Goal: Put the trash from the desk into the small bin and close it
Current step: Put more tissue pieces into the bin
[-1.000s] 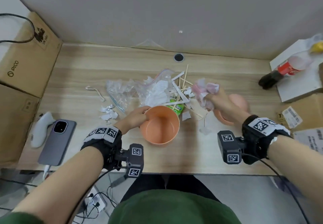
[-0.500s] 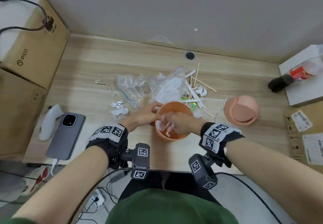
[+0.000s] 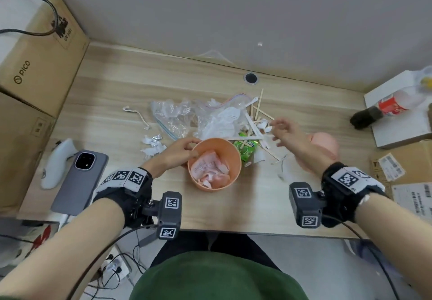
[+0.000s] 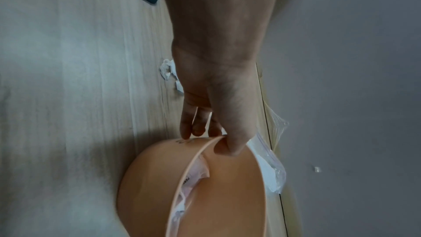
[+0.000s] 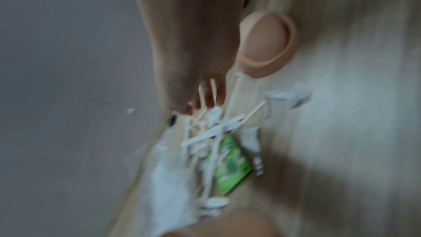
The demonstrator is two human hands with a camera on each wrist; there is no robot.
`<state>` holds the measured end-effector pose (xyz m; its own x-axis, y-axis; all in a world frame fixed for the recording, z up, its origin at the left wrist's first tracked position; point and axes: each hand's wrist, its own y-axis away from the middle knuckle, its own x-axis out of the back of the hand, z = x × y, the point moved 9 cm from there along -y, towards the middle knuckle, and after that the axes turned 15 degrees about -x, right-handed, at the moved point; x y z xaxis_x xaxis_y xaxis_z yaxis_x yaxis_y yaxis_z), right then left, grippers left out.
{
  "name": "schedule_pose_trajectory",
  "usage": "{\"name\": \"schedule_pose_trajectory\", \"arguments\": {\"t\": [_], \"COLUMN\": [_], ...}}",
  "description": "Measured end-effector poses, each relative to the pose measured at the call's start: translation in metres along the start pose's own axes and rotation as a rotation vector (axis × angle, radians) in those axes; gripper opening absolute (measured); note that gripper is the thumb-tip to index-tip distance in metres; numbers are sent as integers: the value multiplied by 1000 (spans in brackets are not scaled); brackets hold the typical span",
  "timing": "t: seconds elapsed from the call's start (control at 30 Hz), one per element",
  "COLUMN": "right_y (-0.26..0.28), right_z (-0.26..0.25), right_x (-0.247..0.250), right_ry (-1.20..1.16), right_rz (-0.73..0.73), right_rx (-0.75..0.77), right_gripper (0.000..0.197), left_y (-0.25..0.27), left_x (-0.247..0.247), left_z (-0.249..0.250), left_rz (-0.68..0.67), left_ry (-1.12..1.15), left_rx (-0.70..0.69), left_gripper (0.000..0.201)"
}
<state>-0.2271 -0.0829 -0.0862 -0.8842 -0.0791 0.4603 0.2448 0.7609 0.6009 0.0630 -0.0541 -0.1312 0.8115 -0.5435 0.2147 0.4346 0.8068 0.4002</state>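
Head view: left hand (image 3: 174,153) pinches the rim of the orange bin (image 3: 235,159), pink paper (image 3: 209,167) inside. Right hand (image 3: 286,133) hovers over the sticks (image 3: 259,105), fingers spread, holding nothing.

office workstation, yours: wood-grain worktop (image 3: 121,84) with cable grommet (image 3: 251,78) against a grey partition, pico carton (image 3: 35,49), phone (image 3: 80,171), white controller (image 3: 57,161), labelled parcels (image 3: 402,171), cables below.

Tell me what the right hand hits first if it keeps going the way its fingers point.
Probably the small crumpled white paper scrap among the wooden sticks: the right hand points its open fingers at it. Height above the pile is unclear.
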Motion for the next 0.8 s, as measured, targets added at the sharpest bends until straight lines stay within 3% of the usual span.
{"name": "schedule_pose_trajectory", "arguments": {"t": [0.07, 0.17, 0.23, 0.33, 0.47, 0.6, 0.7, 0.8], "right_y": [-11, -8, -4, -4, -16, -42, -45, -37], "right_z": [60, 139, 160, 146, 122, 128, 135, 128], "right_x": [21, 11, -1, -5, -9, -6, -3, 8], "right_ry": [244, 478, 504, 385, 298, 464, 447, 265], "right_rz": [170, 90, 77, 225, 276, 248, 264, 290], "right_rx": [-131, -315, -345, -222, -126, -239, -238, -179], "right_gripper": [41, 83, 91, 79, 89, 35, 21, 12], "left_y": [1, 0, 1, 0, 1, 3, 4, 3], "left_x": [0, -2, -1, -2, -2, -3, -5, -4], "left_z": [-4, -7, -7, -6, -5, -7, -6, -5], "left_rz": [6, 18, 19, 22, 41, 46, 39, 35], "left_ry": [-5, -9, -22, -33, -31, -16, -12, -27], "left_rx": [7, 9, 10, 6, 2, 18, 19, 25], "left_gripper": [33, 32, 33, 30, 25, 29, 30, 24]}}
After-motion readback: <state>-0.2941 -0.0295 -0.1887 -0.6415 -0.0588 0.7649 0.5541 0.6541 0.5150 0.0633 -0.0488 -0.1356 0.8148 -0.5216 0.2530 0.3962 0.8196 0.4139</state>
